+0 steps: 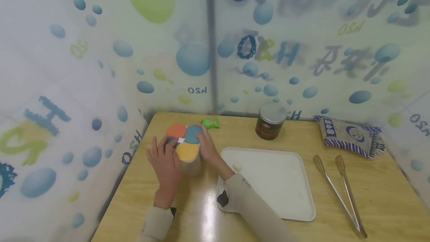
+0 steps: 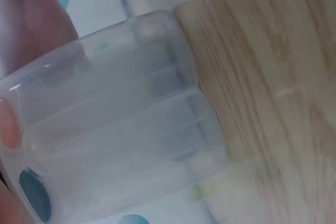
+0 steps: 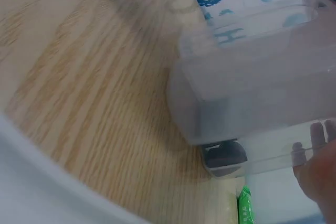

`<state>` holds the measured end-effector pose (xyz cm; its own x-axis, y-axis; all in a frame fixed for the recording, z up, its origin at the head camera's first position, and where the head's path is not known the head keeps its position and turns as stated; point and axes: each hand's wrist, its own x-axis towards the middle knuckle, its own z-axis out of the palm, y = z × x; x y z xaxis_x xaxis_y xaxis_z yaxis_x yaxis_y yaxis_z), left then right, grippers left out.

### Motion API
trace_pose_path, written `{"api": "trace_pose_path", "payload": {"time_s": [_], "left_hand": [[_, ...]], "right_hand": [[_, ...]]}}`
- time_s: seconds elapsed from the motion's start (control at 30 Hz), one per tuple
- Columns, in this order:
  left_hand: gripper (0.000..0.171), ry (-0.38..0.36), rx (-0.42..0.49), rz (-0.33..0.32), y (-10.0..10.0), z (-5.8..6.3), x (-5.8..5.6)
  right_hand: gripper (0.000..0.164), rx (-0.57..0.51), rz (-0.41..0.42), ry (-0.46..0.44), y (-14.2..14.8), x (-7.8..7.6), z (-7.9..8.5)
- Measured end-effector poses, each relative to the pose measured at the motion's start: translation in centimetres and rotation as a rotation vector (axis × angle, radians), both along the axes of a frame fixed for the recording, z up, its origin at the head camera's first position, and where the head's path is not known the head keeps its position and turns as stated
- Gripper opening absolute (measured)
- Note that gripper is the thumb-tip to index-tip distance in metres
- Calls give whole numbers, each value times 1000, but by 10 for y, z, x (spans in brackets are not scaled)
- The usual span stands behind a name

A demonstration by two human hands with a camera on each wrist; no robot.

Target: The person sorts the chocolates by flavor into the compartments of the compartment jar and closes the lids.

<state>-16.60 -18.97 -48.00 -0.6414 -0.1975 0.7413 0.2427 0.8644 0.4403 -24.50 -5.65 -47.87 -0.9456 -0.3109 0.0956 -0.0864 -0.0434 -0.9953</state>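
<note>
A clear plastic storage container (image 1: 191, 166) with several compartments is at the table's left side. Its lid (image 1: 187, 151) has orange, teal, yellow and dark blue rounded flaps around a white centre. My left hand (image 1: 164, 165) holds the top from the left, with bent fingers over the dark blue flap. From the right, my right hand (image 1: 209, 146) grips the upper side, its thumb by the teal flap. The see-through walls (image 2: 115, 114) fill much of the left wrist view. In the right wrist view, fingers (image 3: 316, 135) show against the container's side (image 3: 262, 87).
Behind the container lies a small green packet (image 1: 210, 123). A white tray (image 1: 268, 182) bearing a small pale thing is under my right forearm. Farther right are a black can (image 1: 268, 122) with a silvery lid, metal tongs (image 1: 347, 189) and a blue-and-white bag (image 1: 349, 135). Patterned walls enclose the table.
</note>
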Motion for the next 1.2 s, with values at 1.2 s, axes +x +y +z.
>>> {"api": "trace_pose_path", "payload": {"time_s": [1.2], "left_hand": [[51,130,-181,-356,-24,3,2]], "right_hand": [[82,586,8,970,32,12,-19]]}}
